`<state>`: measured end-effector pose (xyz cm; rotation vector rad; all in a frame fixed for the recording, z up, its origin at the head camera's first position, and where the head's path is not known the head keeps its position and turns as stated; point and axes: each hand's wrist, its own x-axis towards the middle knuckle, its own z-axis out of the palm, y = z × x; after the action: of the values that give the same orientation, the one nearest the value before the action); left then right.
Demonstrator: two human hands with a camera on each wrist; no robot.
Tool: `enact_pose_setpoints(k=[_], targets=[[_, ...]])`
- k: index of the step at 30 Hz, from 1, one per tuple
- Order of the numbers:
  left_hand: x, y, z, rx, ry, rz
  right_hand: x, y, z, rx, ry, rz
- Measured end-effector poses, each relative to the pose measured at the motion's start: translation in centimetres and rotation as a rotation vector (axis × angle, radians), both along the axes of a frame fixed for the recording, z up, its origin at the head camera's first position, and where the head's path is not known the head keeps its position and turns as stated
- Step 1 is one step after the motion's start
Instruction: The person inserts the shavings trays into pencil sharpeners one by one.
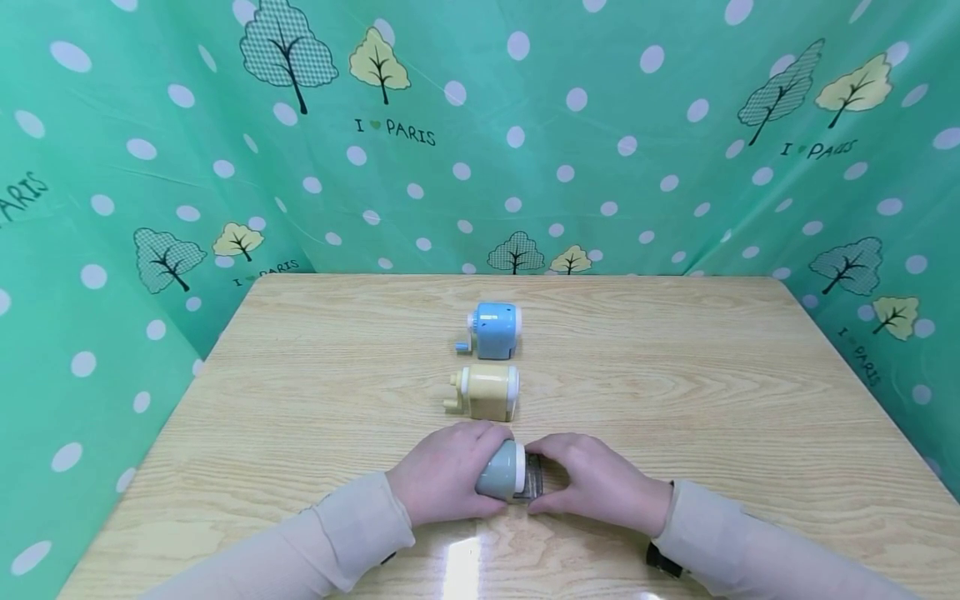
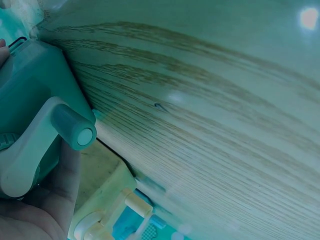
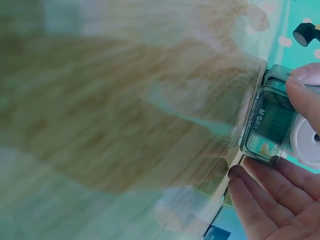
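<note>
My left hand [image 1: 450,475] grips the body of a grey-green crank pencil sharpener [image 1: 497,472] near the front of the table. Its white front ring faces right. A clear shavings drawer [image 1: 533,477] sticks out on that side, and my right hand [image 1: 603,485] pinches it between thumb and fingers. In the right wrist view the see-through drawer [image 3: 270,125] lies between thumb and fingers, below the white ring [image 3: 306,140]. The sharpener's crank handle [image 2: 35,135] shows in the left wrist view, next to the left palm.
Behind the hands stand a yellow pencil sharpener [image 1: 489,393] and, farther back, a blue one [image 1: 497,331], both with cranks pointing left. The wood-grain table [image 1: 675,367] is bounded by a green patterned curtain [image 1: 420,217] at the back and sides.
</note>
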<state>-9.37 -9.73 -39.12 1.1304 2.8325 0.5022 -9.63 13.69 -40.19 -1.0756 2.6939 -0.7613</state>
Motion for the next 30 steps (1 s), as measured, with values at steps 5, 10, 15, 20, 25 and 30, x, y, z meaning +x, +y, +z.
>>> enact_pose_setpoints(k=[5, 10, 15, 20, 25, 30], targets=[[-0.01, 0.01, 0.05, -0.003, -0.004, 0.004, -0.02, -0.08, -0.02, -0.007, 0.003, 0.004], [-0.02, 0.0, 0.09, -0.003, -0.007, -0.001, -0.03, -0.15, 0.01, -0.012, 0.006, 0.006], [-0.02, -0.01, 0.1, -0.005, -0.005, -0.005, -0.07, -0.28, -0.01, -0.023, 0.021, 0.019], [-0.04, -0.03, 0.07, -0.001, -0.006, -0.005, -0.11, -0.51, -0.05, -0.027, 0.005, 0.018], [-0.04, -0.04, 0.05, 0.008, -0.006, -0.003, -0.14, -0.58, -0.06, -0.033, 0.008, 0.017], [-0.01, -0.07, 0.02, 0.012, -0.001, -0.009, -0.19, -0.69, -0.1, -0.038, 0.0, 0.008]])
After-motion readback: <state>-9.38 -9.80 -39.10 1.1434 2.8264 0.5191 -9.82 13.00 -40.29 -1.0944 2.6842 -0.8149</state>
